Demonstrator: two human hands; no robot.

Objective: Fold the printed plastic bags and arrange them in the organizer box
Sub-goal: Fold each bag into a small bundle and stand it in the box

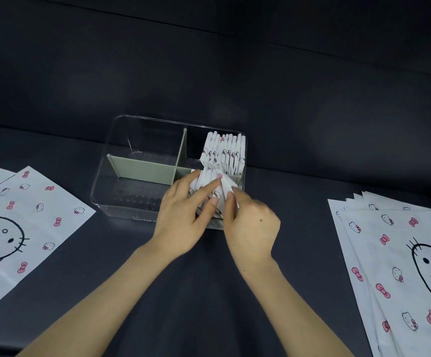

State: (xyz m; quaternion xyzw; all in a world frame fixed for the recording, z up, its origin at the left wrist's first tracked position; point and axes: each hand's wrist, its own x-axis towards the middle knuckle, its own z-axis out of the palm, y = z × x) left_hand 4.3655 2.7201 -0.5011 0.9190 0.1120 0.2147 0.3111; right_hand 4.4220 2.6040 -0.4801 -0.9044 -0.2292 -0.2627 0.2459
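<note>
Head view, looking down over both forearms: gripping what at present?

— Pinching one folded bag [226, 187] with the right hand [250, 222], thumb and fingers closed narrow on it. Too blurred to tell which fingers.

— Sitting where?

— Standing at the near right compartment of the organizer box [126, 211], at the right end of the near row [204, 188] and touching it. Held with long axis upright, tipped slightly left toward that row.

— And the left hand [188, 217]?

— Reaching in from the near left, fingers straight, index laid across the top of the row, thumb on its near side. Pressing the row leftward, probably to keep a slot free; clasping nothing.

— So, heading which way next?

— Straight down from the pinch, judging by the pose, between the row and the box's right wall. Right hand nearer, wrist bent inward, forearm coming up from the near edge of the surface [204, 292].

— Anything else worth noting?

— Far row [224, 153] packed upright beyond the grey divider [142, 170]. Flat bags [389, 266] stacked at the right edge, two loose sheets [28, 215] at the left edge. Plenty left to fold, apparently.
</note>
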